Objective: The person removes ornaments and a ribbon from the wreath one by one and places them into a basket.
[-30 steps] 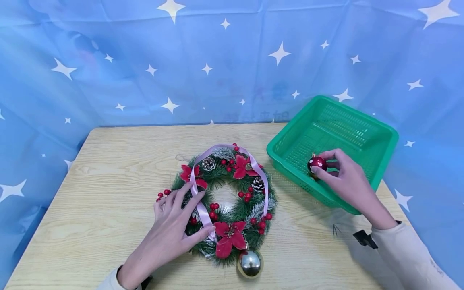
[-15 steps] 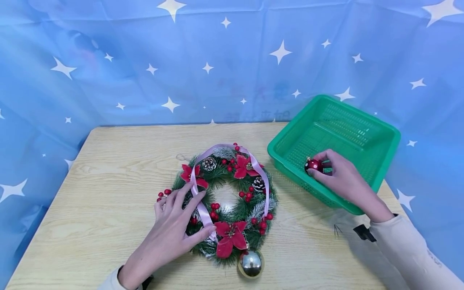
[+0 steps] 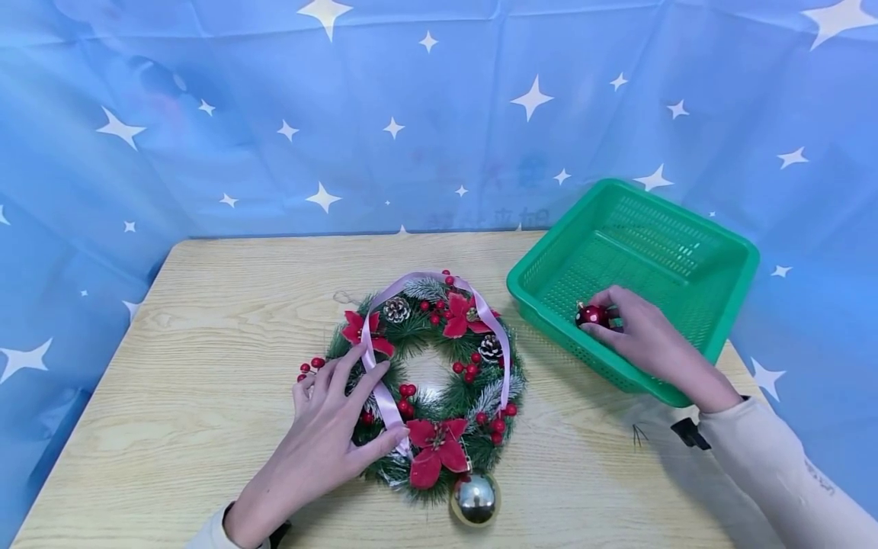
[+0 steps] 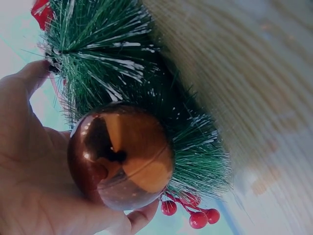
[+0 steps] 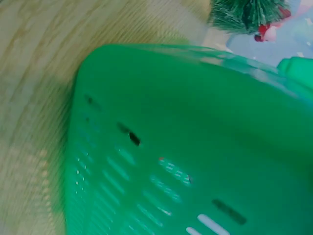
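Wreath (image 3: 447,396): left hand (image 3: 332,427) resting on its left side, fingers spread. Red bauble (image 3: 591,315): pinched by right hand (image 3: 641,335) at basket's (image 3: 549,322) near edge, table's (image 3: 226,328) right side.

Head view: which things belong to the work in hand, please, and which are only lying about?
Seem in use:
wreath, left hand on it
pink ribbon
red bauble, in the right hand
gold bauble, at the wreath's edge
green basket

Seem incidental:
dark strands on the table
starry backdrop
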{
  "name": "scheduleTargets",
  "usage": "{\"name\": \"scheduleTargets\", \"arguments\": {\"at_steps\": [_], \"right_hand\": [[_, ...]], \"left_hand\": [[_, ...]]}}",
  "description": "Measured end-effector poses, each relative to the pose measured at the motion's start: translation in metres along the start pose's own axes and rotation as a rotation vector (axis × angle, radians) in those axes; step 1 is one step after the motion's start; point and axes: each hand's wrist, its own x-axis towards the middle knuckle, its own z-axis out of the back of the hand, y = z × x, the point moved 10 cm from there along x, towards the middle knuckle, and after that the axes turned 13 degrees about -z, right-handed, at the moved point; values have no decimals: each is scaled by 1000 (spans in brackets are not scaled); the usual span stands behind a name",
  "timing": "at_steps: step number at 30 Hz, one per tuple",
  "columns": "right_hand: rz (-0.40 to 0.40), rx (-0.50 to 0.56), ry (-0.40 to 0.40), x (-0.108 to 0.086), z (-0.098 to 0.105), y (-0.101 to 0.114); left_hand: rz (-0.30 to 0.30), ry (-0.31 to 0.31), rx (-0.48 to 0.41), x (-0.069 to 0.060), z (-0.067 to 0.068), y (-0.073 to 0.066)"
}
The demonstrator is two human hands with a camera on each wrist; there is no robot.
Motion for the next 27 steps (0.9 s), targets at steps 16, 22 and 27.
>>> {"name": "scheduleTargets", "arguments": {"at_steps": [16,22,27], "right_hand": [[-6,-126,90,8,-14,-8],[-12,-130,92,8,-14,-8],[-44,-147,94,5,-13,-9]], "left_hand": [[1,-2,-14,-1,0,0],[-5,-3,-4,0,0,0],[-4,-2,-1,0,0,0]]}}
